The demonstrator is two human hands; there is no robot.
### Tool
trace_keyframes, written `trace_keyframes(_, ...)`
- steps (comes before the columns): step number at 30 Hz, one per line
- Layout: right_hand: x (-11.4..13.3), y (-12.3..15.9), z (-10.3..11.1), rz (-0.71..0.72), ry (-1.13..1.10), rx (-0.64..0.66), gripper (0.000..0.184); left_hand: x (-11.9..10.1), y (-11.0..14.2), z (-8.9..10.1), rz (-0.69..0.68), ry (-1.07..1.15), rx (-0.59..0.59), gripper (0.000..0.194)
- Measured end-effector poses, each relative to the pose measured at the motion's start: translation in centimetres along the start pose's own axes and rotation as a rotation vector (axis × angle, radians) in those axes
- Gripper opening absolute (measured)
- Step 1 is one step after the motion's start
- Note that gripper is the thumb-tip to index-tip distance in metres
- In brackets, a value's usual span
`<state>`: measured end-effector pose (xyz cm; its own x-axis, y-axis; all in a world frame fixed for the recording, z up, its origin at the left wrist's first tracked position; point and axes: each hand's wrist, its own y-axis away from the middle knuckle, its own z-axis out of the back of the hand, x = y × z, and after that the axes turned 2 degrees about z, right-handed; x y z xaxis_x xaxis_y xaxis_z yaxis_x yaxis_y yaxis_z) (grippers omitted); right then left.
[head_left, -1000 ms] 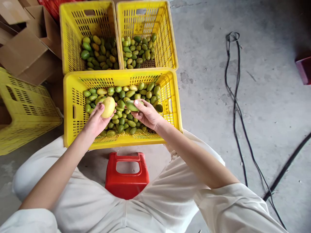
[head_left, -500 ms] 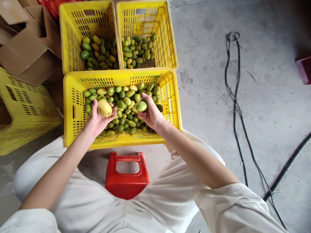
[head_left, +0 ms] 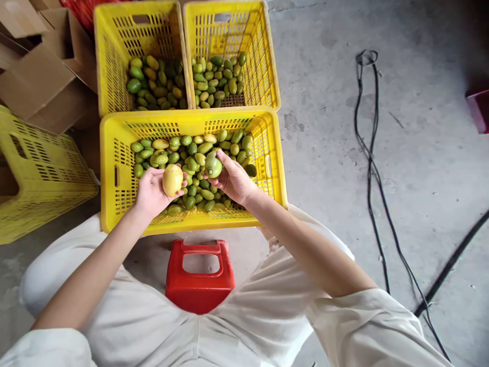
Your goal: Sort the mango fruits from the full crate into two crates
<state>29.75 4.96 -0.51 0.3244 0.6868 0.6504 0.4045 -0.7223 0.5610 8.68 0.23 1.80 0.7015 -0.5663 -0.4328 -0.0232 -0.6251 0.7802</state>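
Note:
My left hand (head_left: pixel 151 192) is closed around a yellow mango (head_left: pixel 172 180), holding it over the near yellow crate (head_left: pixel 191 222). My right hand (head_left: pixel 234 179) grips a green mango (head_left: pixel 213 165) just to the right of it, above the same crate. That crate holds several small green and yellowish mangoes (head_left: pixel 193 148). The two fruits in my hands sit close together, a few fingers apart.
Two more yellow crates, left (head_left: pixel 114 61) and right (head_left: pixel 263 56), stand behind with mangoes. An upturned yellow crate (head_left: pixel 38 173) and cardboard boxes (head_left: pixel 42 81) lie left. A red stool (head_left: pixel 199 285) is between my knees. Black cables (head_left: pixel 370 153) cross the concrete floor on the right.
Both hands have turned their mangoes. The left hand dropped slightly and moved toward me; the right hand shifted left, bringing the green mango closer to the yellow one.

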Motion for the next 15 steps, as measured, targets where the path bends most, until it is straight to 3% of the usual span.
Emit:
trace_keyframes(7,0.3,0.1,0.4,-0.060,-0.119,0.045,0.017,0.6,-0.6,0.5,-0.051,-0.081,0.003,0.018)
trace_keyframes(9,0.1,0.0,0.6,-0.065,-0.148,0.024,0.022,1.0,-1.1,0.9,-0.103,-0.087,0.011,0.017)
trace_keyframes(15,-0.4,-0.1,0.6,0.006,-0.125,0.017,0.051,1.7,-2.5,2.5,-0.204,-0.112,0.058,0.039)
